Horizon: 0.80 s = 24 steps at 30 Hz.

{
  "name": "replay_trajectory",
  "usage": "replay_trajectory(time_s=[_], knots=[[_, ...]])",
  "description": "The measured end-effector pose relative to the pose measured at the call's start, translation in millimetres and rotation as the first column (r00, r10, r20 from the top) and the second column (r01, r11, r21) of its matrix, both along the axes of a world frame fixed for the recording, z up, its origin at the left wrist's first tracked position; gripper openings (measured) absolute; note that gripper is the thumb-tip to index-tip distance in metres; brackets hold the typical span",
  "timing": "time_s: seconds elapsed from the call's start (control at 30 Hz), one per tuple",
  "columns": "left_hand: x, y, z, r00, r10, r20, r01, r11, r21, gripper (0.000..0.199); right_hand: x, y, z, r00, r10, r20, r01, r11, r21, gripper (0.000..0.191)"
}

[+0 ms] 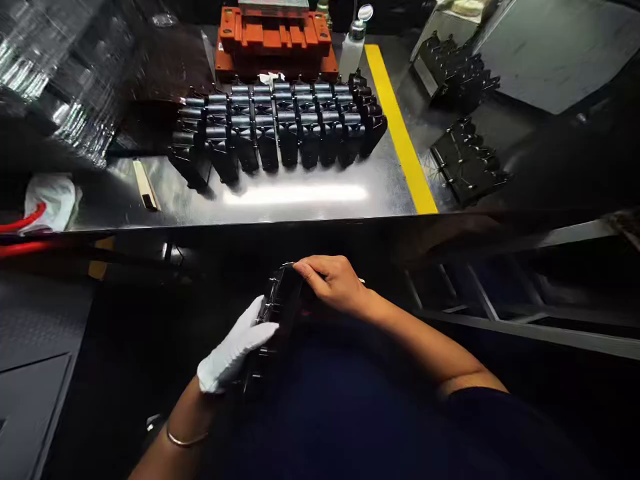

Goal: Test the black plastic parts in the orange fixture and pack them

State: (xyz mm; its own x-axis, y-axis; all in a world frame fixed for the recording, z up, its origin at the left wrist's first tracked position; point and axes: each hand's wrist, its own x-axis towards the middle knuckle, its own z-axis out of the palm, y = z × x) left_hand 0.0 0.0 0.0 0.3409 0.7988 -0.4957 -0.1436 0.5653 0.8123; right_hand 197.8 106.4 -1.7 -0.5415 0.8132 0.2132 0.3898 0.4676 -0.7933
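In front of my body, below the table edge, my left hand [239,343] in a white glove grips a black molded part [285,303]. The part is held tilted, with small pins or ribs along its left side. My bare right hand [334,283] is closed at the part's upper end, thumb and fingertips pressed together by its edge. A small pale tip [361,281] sticks out behind that hand; the rest of whatever it belongs to is hidden in the fist. Much of the part blends into the dark background.
On the metal table stands a row of similar black parts [287,127]. Behind it are an orange-red fixture [275,40] and a white pump bottle [352,50]. Yellow tape [400,127] separates more black parts [467,163] at right. A white cloth [50,200] and clear plastic packaging [60,73] are left.
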Motion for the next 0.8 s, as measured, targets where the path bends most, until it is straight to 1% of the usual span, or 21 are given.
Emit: replay_trajectory(time_s=[0.1,0.2,0.27,0.3,0.33,0.37,0.4,0.47,0.5,0.53,0.6,0.7,0.73,0.8], knots=[[7.0,1.7,-0.4,1.0,0.014,0.01,-0.014,1.0,-0.001,0.053,0.6,-3.0,1.8,0.996,0.0,0.086,-0.004,0.999,0.047,0.041],[10.5,2.6,0.1,1.0,0.02,0.017,-0.02,1.0,0.001,0.053,3.5,-2.3,3.0,0.988,0.038,0.151,-0.05,0.996,0.077,0.041],[11.1,4.2,0.6,1.0,0.024,-0.008,-0.024,1.0,0.017,0.051,7.0,1.0,5.2,0.988,0.097,0.121,-0.105,0.992,0.063,0.039],[11.2,5.4,0.4,0.998,0.039,-0.044,-0.038,0.999,0.032,0.05,9.2,3.3,7.1,0.989,0.121,0.082,-0.125,0.991,0.053,0.039],[11.3,6.8,-0.4,0.991,0.081,-0.11,-0.076,0.996,0.056,0.051,11.5,5.7,9.6,0.99,0.131,0.044,-0.133,0.99,0.052,0.04],[11.5,8.1,-1.8,0.967,0.149,-0.205,-0.133,0.987,0.09,0.054,13.8,7.9,12.5,0.991,0.131,0.018,-0.132,0.989,0.065,0.041],[11.8,8.9,-4.0,0.919,0.236,-0.316,-0.2,0.97,0.14,0.059,16.0,9.8,15.6,0.992,0.125,0.015,-0.126,0.988,0.089,0.043],[12.3,8.2,-11.0,0.765,0.402,-0.503,-0.294,0.913,0.282,0.07,19.6,11.8,21.4,0.991,0.11,0.078,-0.122,0.978,0.167,0.046],[12.3,6.4,-15.6,0.692,0.461,-0.556,-0.3,0.884,0.359,0.074,20.9,11.9,23.6,0.985,0.111,0.133,-0.137,0.968,0.208,0.048],[12.2,3.8,-20.8,0.641,0.504,-0.579,-0.281,0.856,0.434,0.076,22.0,11.5,25.4,0.975,0.119,0.188,-0.165,0.955,0.247,0.051],[11.0,-2.9,-32.1,0.605,0.556,-0.57,-0.203,0.8,0.565,0.076,23.9,10.1,27.4,0.952,0.139,0.273,-0.224,0.923,0.313,0.055],[7.4,-11.7,-47.3,0.595,0.604,-0.53,-0.1,0.71,0.697,0.074,27.1,8.3,28.2,0.926,0.164,0.34,-0.299,0.868,0.395,0.057],[6.1,-13.3,-50.7,0.599,0.608,-0.522,-0.079,0.693,0.716,0.073,28.3,8.0,28.2,0.921,0.168,0.352,-0.316,0.85,0.421,0.057],[4.4,-14.5,-53.4,0.608,0.604,-0.516,-0.06,0.682,0.729,0.073,30.4,7.9,28.3,0.918,0.164,0.362,-0.333,0.816,0.473,0.056]])
